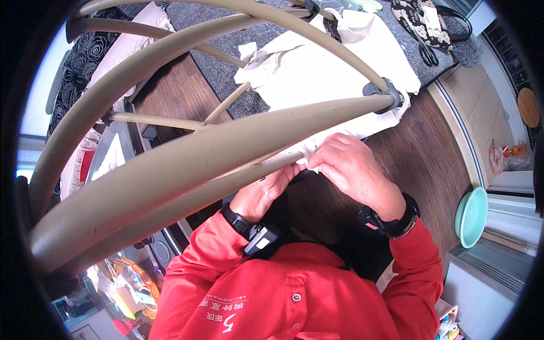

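Observation:
A frame of thick tan tubes (187,153) with grey plastic joints (381,95) stretches across in front of me. White cloth (317,68) lies spread beyond it, and a part reaches round the joint at the right. My right hand (352,170) pinches a narrow white edge of this cloth beside a lower, thinner tube (277,163). From below, my left hand (262,195) closes its fingers at the same tube and the cloth edge. Its grip is partly hidden by the tube, so how much cloth it holds is unclear.
Grey sofa cushions (218,71) lie under the cloth, with scissors (428,55) and a patterned cloth bag (412,22) at the far right. A mint-green basin (471,217) stands on the right, past the dark wooden floor (422,150). Assorted items crowd the lower left.

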### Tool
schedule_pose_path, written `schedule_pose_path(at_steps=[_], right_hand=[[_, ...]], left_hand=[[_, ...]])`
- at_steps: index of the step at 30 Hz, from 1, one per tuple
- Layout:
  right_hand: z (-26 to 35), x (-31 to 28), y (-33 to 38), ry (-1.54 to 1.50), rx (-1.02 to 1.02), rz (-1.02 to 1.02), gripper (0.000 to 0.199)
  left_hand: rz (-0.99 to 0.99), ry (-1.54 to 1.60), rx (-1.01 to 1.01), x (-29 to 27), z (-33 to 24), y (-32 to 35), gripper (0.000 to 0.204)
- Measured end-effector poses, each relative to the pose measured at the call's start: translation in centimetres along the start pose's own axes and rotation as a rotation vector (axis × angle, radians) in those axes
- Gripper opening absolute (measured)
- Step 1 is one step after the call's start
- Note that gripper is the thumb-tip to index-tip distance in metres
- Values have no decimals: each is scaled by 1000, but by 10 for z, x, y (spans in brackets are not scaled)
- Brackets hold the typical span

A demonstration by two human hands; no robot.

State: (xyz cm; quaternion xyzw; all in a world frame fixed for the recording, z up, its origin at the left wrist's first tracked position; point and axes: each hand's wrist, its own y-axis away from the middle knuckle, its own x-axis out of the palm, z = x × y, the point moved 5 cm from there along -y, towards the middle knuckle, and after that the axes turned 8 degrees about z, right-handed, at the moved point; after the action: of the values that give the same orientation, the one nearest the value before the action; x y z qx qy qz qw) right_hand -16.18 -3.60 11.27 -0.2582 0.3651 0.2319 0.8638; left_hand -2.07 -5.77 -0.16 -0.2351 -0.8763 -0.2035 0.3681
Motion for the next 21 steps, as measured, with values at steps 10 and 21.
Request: schedule_pose_path(at_steps=[10, 21], right_hand=[[-4, 8, 5, -105, 37, -30, 10], [-44, -6, -16, -333, 470, -252, 23]], left_hand=[[-11, -45, -9, -28, 12, 0, 33], [-145, -18, -52, 9, -2, 2, 27]])
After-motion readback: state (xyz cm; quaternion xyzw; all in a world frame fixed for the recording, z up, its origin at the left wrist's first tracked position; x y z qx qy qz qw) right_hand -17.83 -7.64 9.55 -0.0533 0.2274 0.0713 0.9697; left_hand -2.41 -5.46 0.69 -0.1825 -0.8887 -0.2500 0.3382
